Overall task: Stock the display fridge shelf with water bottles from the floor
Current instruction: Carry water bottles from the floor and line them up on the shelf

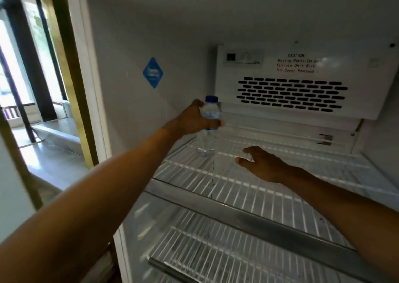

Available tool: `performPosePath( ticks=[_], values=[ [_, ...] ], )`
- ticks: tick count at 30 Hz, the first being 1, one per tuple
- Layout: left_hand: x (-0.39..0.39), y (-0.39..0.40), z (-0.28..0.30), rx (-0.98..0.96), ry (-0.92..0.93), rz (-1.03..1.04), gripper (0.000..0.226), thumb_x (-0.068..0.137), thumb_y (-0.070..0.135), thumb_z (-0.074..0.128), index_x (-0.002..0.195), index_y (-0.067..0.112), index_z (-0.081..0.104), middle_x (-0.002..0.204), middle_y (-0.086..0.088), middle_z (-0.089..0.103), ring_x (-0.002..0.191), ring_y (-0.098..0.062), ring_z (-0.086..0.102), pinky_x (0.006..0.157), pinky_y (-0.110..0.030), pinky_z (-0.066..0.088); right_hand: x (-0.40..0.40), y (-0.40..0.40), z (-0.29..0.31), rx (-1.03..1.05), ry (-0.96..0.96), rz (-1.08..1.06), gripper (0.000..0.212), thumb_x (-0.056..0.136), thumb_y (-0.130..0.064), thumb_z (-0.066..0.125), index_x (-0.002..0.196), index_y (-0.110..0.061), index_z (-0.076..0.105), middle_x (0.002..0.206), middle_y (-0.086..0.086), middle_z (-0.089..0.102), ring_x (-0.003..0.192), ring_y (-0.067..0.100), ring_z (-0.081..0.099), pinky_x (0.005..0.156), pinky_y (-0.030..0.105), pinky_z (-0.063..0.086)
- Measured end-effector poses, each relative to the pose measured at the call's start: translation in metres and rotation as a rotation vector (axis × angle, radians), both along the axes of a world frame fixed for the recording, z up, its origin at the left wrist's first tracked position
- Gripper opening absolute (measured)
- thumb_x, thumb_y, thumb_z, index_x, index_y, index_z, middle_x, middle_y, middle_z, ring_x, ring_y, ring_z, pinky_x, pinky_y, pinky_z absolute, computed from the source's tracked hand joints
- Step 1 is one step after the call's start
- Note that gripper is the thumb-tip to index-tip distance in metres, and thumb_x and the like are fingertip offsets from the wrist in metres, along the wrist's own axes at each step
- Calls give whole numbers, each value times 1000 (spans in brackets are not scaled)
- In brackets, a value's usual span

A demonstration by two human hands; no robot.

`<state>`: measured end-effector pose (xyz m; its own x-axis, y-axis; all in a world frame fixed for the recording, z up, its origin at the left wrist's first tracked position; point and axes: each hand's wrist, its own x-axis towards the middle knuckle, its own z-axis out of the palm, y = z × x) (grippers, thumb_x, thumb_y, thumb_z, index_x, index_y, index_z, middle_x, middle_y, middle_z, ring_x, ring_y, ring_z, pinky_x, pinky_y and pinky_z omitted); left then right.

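Barely begun: one water bottle (207, 127) upright at ten o'clock on the top wire shelf (269, 187), gripped by the left hand (194, 120). Right hand (262, 164) spread, holding nothing (hovering mid-shelf). Rest of shelf unstocked.

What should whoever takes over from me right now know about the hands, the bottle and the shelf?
Left hand: grips the water bottle around its upper half, upright, base at the back-left of the top wire shelf.
Right hand: empty, fingers spread just above the same shelf.
Done: first bottle reaching its place.
Left: release it, then fetch the others; no other bottles in view. The lower shelf holds none.
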<state>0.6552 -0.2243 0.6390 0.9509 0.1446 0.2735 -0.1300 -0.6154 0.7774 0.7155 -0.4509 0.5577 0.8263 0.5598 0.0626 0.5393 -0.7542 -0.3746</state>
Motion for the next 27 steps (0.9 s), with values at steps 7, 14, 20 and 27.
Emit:
performPosePath(
  ticks=[7, 14, 20, 27],
  values=[
    [5, -4, 34, 391, -82, 175, 43, 93, 40, 58, 118, 4, 58, 108, -10, 62, 98, -21, 58, 75, -24, 40, 2, 0, -3, -29, -34, 27, 73, 91, -66, 34, 150, -25, 25, 156, -1, 25, 136, 21, 37, 110, 32, 27],
    [0, 12, 53, 580, 57, 278, 55, 95, 49, 50, 117, 0, 60, 114, -18, 63, 102, -30, 58, 77, -26, 38, 2, 1, -5, -15, -18, 112, 62, 95, -59, 33, 150, -31, 25, 158, -6, 21, 139, 18, 31, 115, 31, 19],
    [-4, 20, 53, 566, 72, 293, 53, 95, 46, 50, 119, -1, 59, 122, -19, 60, 110, -32, 57, 84, -31, 41, 5, 3, -6, -9, -5, 112, 63, 94, -58, 35, 149, -30, 26, 157, -5, 24, 136, 19, 36, 110, 28, 23],
    [-6, 19, 54, 628, 82, 319, 55, 96, 46, 49, 122, -1, 57, 123, -20, 59, 112, -33, 56, 88, -33, 41, 6, 3, -7, 36, 3, 105, 62, 92, -60, 38, 147, -31, 31, 153, -5, 32, 128, 18, 44, 100, 23, 28]
  ],
)
